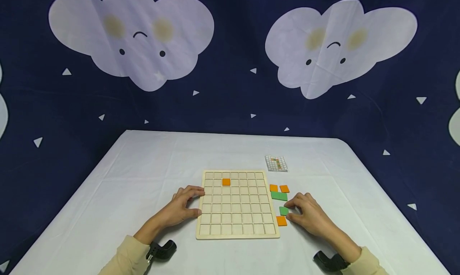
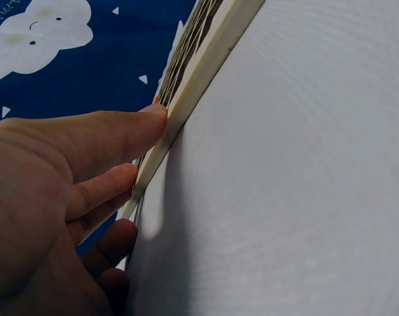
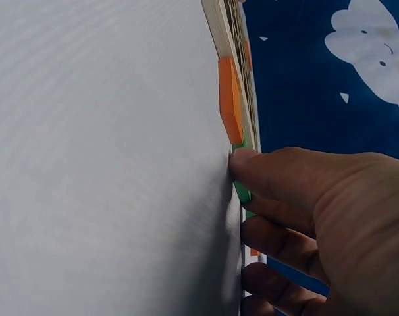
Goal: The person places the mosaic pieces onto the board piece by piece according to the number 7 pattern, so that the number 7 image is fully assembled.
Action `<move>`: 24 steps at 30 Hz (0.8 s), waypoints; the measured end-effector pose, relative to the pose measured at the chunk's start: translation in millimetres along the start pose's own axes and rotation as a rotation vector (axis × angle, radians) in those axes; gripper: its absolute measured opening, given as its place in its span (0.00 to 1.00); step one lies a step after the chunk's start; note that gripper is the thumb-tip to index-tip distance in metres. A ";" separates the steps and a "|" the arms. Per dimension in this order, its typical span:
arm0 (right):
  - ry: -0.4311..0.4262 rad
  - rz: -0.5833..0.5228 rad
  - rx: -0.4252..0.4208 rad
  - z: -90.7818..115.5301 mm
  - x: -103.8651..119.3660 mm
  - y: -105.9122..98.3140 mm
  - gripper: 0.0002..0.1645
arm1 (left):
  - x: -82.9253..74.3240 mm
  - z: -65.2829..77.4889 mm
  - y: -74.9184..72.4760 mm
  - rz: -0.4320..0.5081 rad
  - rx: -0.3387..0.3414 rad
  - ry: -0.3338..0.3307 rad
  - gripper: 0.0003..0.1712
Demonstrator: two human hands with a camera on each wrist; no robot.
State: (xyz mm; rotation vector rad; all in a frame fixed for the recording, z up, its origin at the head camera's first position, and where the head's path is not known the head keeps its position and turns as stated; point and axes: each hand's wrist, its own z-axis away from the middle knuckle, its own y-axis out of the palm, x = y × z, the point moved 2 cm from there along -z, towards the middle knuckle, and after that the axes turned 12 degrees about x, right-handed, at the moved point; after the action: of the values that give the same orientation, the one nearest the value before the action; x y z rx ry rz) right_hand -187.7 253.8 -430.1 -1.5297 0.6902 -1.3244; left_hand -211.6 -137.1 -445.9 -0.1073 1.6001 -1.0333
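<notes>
A pale wooden grid board [image 1: 237, 238] lies on the white table, with one orange square tile [image 1: 226, 182] in an upper cell. My left hand [image 1: 181, 207] rests its thumb and fingertips against the board's left edge; in the left wrist view the thumb [image 2: 130, 128] touches the rim. Right of the board, my right hand [image 1: 310, 215] pinches a small green tile [image 1: 283, 211] between thumb and index finger. The right wrist view shows that green tile [image 3: 241, 187] partly hidden by the thumb, just past an orange tile [image 3: 230, 99].
Two orange tiles [image 1: 273, 188] and a longer green piece [image 1: 279, 196], possibly two squares side by side, lie by the board's right edge. Nearer is another orange tile [image 1: 282, 221]. A small printed grid card [image 1: 276, 163] lies behind them. Dark blue cloth [image 1: 230, 107] hangs behind the table.
</notes>
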 end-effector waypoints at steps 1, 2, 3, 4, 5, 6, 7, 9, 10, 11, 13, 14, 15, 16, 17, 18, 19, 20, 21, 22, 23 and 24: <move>0.000 -0.001 0.000 0.0 -0.1 -0.1 0.12 | 0.0 0.0 0.1 -0.001 -0.001 -0.002 0.30; 0.000 -0.004 0.001 0.1 -0.1 -0.2 0.12 | 0.1 0.0 0.2 0.000 -0.001 -0.004 0.30; 0.001 -0.005 0.002 0.0 -0.3 -0.1 0.12 | 0.0 0.0 0.4 -0.001 -0.001 -0.006 0.30; 0.002 -0.007 0.002 0.0 -0.4 -0.1 0.12 | 0.0 0.0 0.5 0.001 -0.002 -0.008 0.30; 0.004 -0.009 0.003 -0.3 -0.6 0.0 0.12 | 0.0 -0.1 0.6 0.001 -0.002 -0.010 0.30; 0.006 -0.011 0.001 -0.2 -0.7 0.1 0.12 | -0.1 -0.1 0.7 0.000 -0.001 -0.012 0.30; 0.008 -0.011 0.001 -0.4 -0.9 0.2 0.12 | -0.1 0.0 0.8 0.000 -0.001 -0.014 0.30; 0.012 -0.014 0.002 -0.6 -1.2 0.2 0.12 | -0.2 0.1 0.8 0.002 -0.001 -0.014 0.30; 0.012 -0.016 0.001 -0.4 -1.2 0.0 0.12 | -0.3 0.1 0.7 0.004 -0.001 -0.012 0.30; 0.013 -0.018 0.001 -0.2 -1.2 -0.2 0.12 | -0.4 0.0 0.7 0.005 -0.001 -0.010 0.30; 0.015 -0.024 0.003 0.1 -0.8 -1.0 0.12 | -0.5 0.0 0.5 0.006 -0.001 -0.007 0.30; 0.017 -0.027 0.003 0.2 -0.5 -1.4 0.12 | -0.6 0.0 0.5 0.006 -0.001 -0.006 0.30; 0.018 -0.030 0.005 0.2 -0.2 -1.8 0.13 | -0.7 0.0 0.5 0.007 -0.001 -0.006 0.30; 0.020 -0.033 0.007 0.3 0.4 -2.3 0.13 | -0.8 0.0 0.5 0.008 -0.001 -0.005 0.30; 0.022 -0.035 0.009 0.2 0.8 -2.7 0.13 | -0.8 0.0 0.5 0.008 -0.001 -0.006 0.30; 0.023 -0.037 0.011 0.1 1.4 -3.1 0.13 | -0.8 0.1 0.6 0.007 -0.001 -0.007 0.30; 0.025 -0.038 0.013 -0.2 1.9 -3.5 0.13 | -0.8 0.1 0.7 0.005 -0.001 -0.008 0.30; 0.025 -0.039 0.015 -0.3 2.4 -3.8 0.13 | -0.8 0.1 0.7 0.005 -0.001 -0.009 0.30; 0.023 -0.041 0.016 -0.4 2.9 -4.1 0.14 | -0.7 0.2 0.8 0.005 -0.002 -0.009 0.30; 0.022 -0.041 0.015 -0.5 3.4 -4.6 0.14 | -0.6 0.2 0.8 0.004 -0.002 -0.009 0.30; 0.020 -0.043 0.014 -0.8 3.9 -4.9 0.14 | -0.5 0.2 0.8 0.001 -0.003 -0.010 0.30; 0.015 -0.044 0.012 -1.0 4.5 -5.4 0.13 | -0.4 0.1 0.8 0.000 -0.004 -0.010 0.30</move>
State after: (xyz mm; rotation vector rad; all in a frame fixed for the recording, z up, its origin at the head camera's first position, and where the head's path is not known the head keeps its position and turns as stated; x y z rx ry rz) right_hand -188.4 251.6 -423.4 -1.5337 0.6605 -1.3718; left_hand -211.0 -136.4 -446.1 -0.1147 1.5929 -1.0283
